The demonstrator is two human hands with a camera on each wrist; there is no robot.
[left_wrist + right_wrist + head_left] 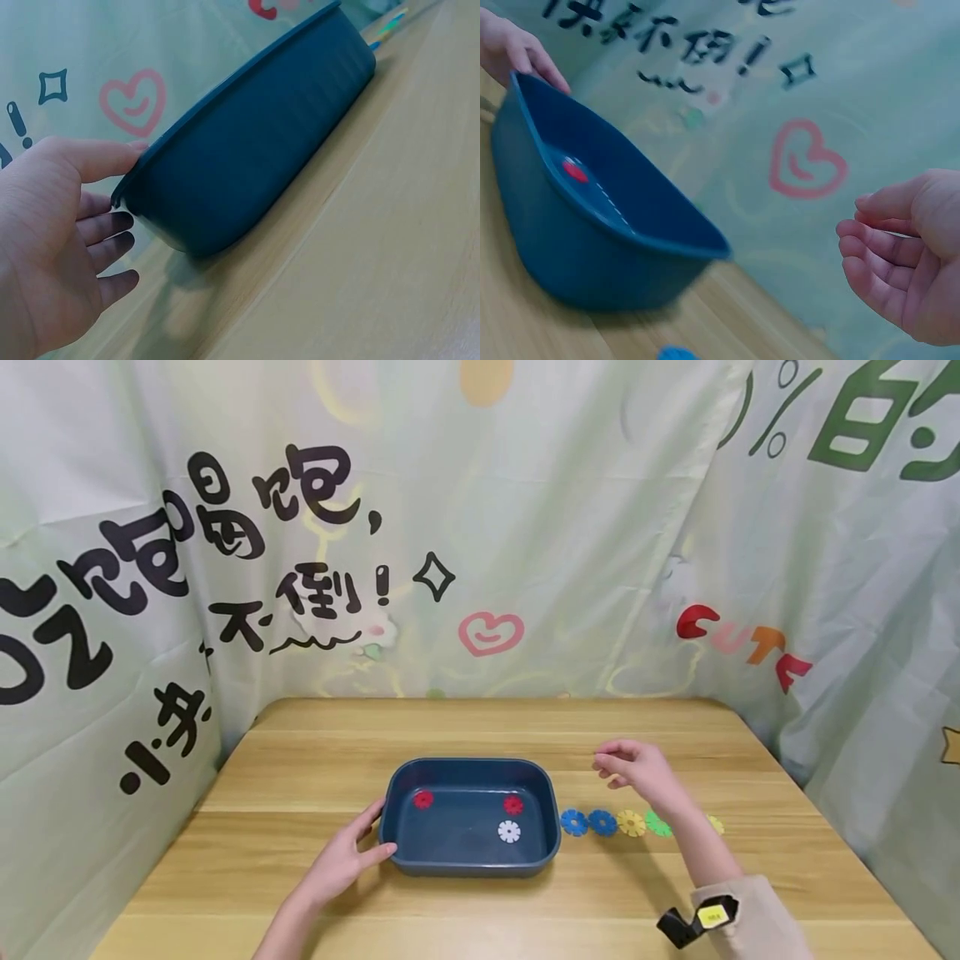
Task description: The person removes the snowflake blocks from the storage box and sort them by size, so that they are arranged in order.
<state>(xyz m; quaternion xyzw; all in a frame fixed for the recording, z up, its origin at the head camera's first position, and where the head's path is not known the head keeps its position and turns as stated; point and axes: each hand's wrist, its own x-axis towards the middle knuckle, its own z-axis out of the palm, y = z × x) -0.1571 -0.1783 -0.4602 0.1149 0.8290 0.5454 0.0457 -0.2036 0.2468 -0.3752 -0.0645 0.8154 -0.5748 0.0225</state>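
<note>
In the head view, a dark blue plastic tub (pixel 472 867) stands on the wooden table, with two red snowflake discs (pixel 513 805) and a white snowflake disc (pixel 509 832) inside. My left hand (pixel 341 856) holds its left end. The thumb lies over the rim and the other fingers are at the outer wall, as the left wrist view shows. My right hand (pixel 637 772) hovers right of the tub, above the disc row. In the right wrist view its fingers (pixel 874 277) are loosely bent, thumb tip close to the index finger, with nothing visible between them.
Right of the tub runs a row of notched discs: two blue discs (pixel 602 822), a yellow disc (pixel 631 823), a green disc (pixel 658 823) and another yellow disc (pixel 716 824). The right forearm covers part of the row. A printed curtain (pixel 555 568) hangs behind the table (pixel 300 760).
</note>
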